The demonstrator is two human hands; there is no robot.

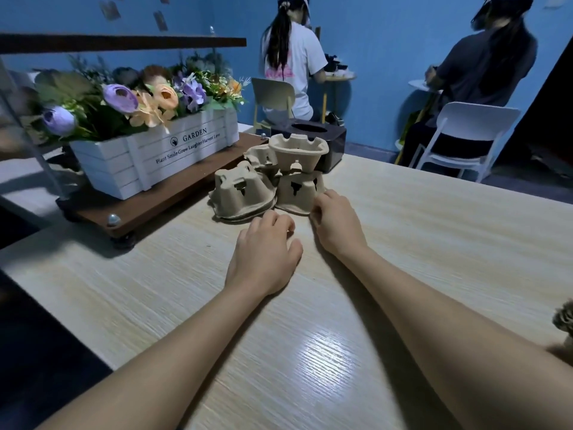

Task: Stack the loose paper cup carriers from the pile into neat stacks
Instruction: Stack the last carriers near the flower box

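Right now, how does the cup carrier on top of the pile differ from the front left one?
The top carrier sits open side up, perched on other carriers; the front left carrier lies open side down on the table. The top one is farther from both hands. Both are brown moulded pulp.

A light wooden table (434, 259) fills most of the picture. Near the middle top, a small pile of brown paper cup carriers (269, 178) sits on it. Just behind the pile is a black box (333, 141) with an oval hole in its top. At the upper left, a dark brown wooden board (161, 193) on little wheels rests on the table. Both of the person's arms lie on the table.
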